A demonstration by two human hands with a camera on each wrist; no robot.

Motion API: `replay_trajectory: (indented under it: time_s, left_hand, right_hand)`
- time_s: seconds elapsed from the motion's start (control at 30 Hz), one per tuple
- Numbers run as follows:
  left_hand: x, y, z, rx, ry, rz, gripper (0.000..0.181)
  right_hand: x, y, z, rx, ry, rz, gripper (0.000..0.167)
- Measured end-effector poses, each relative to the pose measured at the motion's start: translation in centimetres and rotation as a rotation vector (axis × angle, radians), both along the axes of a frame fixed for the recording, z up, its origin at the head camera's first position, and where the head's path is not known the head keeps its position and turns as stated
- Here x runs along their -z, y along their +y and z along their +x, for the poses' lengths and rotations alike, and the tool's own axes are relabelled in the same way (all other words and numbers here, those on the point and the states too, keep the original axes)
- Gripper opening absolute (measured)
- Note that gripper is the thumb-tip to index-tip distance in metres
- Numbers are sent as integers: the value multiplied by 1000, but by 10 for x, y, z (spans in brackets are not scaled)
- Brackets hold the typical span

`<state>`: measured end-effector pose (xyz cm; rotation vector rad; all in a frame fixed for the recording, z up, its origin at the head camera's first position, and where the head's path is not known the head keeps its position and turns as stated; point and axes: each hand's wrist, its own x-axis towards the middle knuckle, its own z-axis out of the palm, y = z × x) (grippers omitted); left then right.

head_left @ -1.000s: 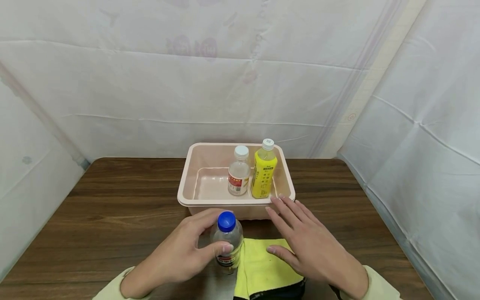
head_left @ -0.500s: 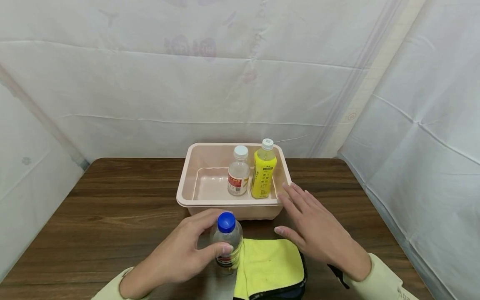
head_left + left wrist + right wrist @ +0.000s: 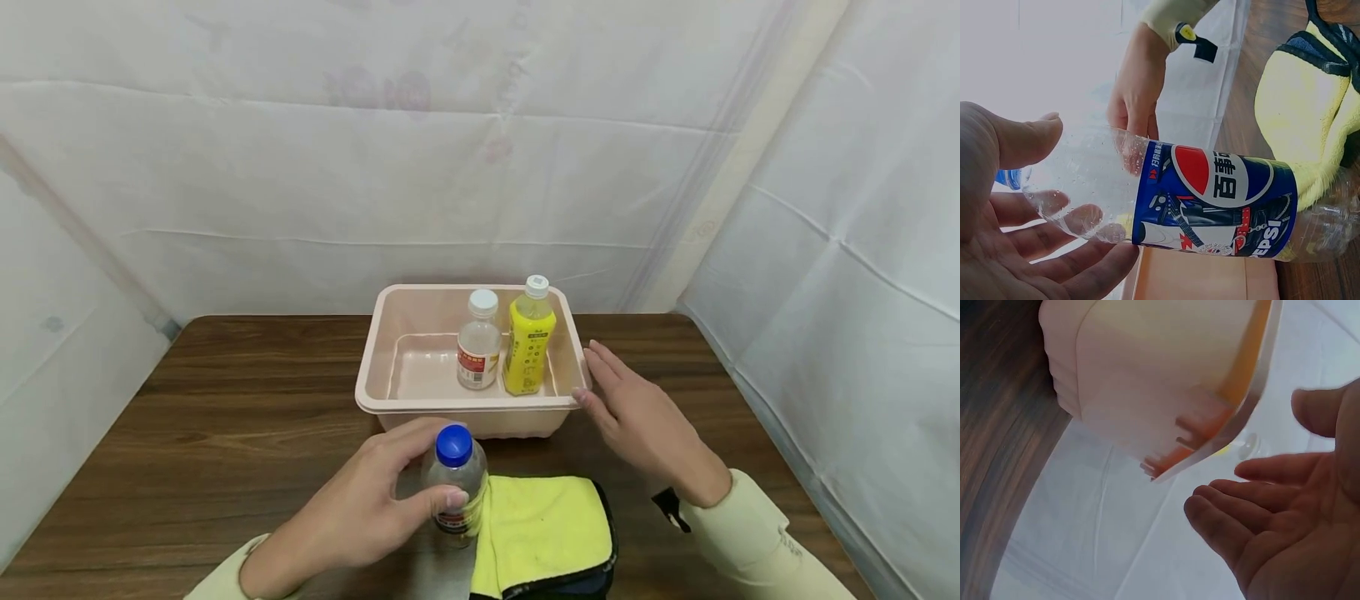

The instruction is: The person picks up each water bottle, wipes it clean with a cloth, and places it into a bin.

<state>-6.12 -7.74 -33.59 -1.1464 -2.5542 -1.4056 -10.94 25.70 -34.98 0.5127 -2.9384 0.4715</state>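
Observation:
In the head view my left hand (image 3: 360,500) holds a clear plastic Pepsi bottle (image 3: 456,477) with a blue cap, upright on the table. Its thumb and fingers go around the upper part, and the left wrist view shows the bottle's blue label (image 3: 1216,203). My right hand (image 3: 645,417) is at the right front corner of a pink plastic basin (image 3: 465,406), its fingers extended beside the rim. From the right wrist view, the fingers look just apart from the basin wall (image 3: 1141,369). Inside the basin stand a white-capped clear bottle (image 3: 478,346) and a yellow-labelled bottle (image 3: 528,350).
A folded yellow cloth (image 3: 551,525) with black edging lies right of the Pepsi bottle, close against it. The brown wood-grain table (image 3: 247,417) extends to both sides. White sheeting (image 3: 375,183) hangs behind and at the sides.
My right hand has moved from over the cloth and the basin's front rim, rightward and then forward to the basin's right side. The left hand and Pepsi bottle have stayed put.

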Motion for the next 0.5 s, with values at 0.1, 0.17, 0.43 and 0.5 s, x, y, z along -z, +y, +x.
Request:
replay_trajectory:
  time_s: [0.1,0.17,0.43,0.5]
  left_hand:
    - [-1,0,-1,6,3,3,33]
    - [-1,1,-1,6,5,0,33]
    - [-3,0,0,-15,28,-16,38]
    - [-3,0,1,-27,33,-20,39]
  right_hand:
    - [-2,-1,-10,31,19,-65,58]
    - [-1,-1,-16,51,42,-121,54]
    - [2,-6,-34,154,1,-299,41]
    - [5,-6,-38,188,-26,-331,38]
